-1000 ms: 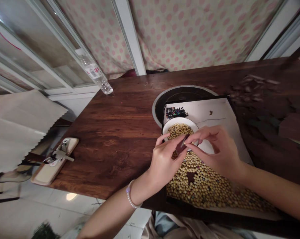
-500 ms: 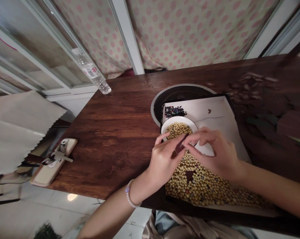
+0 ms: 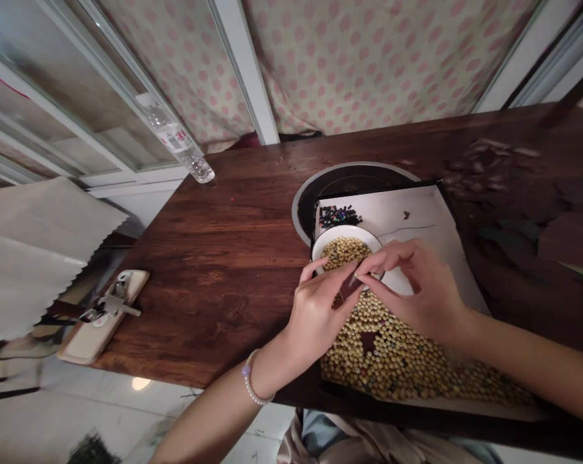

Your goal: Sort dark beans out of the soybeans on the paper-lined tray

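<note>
My left hand [image 3: 313, 312] is closed on a small flat maroon piece [image 3: 350, 287], gripped between thumb and forefinger. My right hand [image 3: 419, 293] meets it from the right, thumb and forefinger pinched at the piece's edge. A tiny pale speck shows at those fingertips, too small to name. Both hands are above the near side of a white bowl [image 3: 320, 238] with yellowish beads [image 3: 345, 250] in it. Below them, many loose yellowish beads [image 3: 397, 370] cover the near part of a shallow white-lined tray [image 3: 421, 206] with dark edges.
Black and coloured beads [image 3: 338, 216] lie in the tray's far left corner, near a thin dark thread [image 3: 407, 228]. A round dark plate [image 3: 303, 206] sits under the tray. Dark scraps [image 3: 484, 167] lie at right. A water bottle [image 3: 178, 142] and a clipboard-like board [image 3: 91, 338] are left.
My right hand's fingers have straightened a little while staying at the maroon piece, which has tilted slightly. My left hand has barely moved.
</note>
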### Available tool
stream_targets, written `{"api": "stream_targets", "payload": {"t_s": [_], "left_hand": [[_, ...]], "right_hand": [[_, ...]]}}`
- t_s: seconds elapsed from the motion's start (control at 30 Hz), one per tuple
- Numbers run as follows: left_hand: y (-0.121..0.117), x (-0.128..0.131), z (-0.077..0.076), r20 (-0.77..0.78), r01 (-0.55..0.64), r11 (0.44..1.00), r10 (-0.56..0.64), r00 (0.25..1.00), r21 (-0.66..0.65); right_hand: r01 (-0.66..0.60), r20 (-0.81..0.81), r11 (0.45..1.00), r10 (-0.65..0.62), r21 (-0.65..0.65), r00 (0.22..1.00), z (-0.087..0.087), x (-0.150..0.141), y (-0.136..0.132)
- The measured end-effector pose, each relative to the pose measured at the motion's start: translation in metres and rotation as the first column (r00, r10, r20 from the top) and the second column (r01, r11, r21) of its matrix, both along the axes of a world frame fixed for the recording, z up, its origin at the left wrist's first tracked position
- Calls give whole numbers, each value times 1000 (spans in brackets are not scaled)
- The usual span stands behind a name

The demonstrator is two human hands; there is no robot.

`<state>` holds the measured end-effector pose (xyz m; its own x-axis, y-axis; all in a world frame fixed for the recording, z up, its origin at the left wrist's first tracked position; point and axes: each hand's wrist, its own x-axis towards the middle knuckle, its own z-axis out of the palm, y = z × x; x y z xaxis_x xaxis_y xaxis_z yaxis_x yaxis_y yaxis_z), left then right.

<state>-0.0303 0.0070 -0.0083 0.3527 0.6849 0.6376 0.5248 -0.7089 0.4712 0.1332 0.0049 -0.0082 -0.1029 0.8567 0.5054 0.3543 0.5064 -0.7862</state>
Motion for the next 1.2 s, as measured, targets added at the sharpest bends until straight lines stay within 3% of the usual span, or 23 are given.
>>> {"api": "stream_targets", "payload": {"t_s": [0.27,0.6,0.97,1.2], "left_hand": [[-1,-1,0,-3,7,1000,-7,1000,-6],[-2,0,1,0,6,1000,-6,1000,4],[-1,0,2,-8,-3,1000,3,1000,20],[-1,1,3,-10,-17,1000,17,1000,26]], "right_hand": [[-12,-59,1000,11,-13,998,-3,0,2],[24,97,997,-30,70,995,-4,1,-3],[-95,226,992,73,86,971,1,2,-7],[13,153,994,-29,106,988,-1,1,-5]]}}
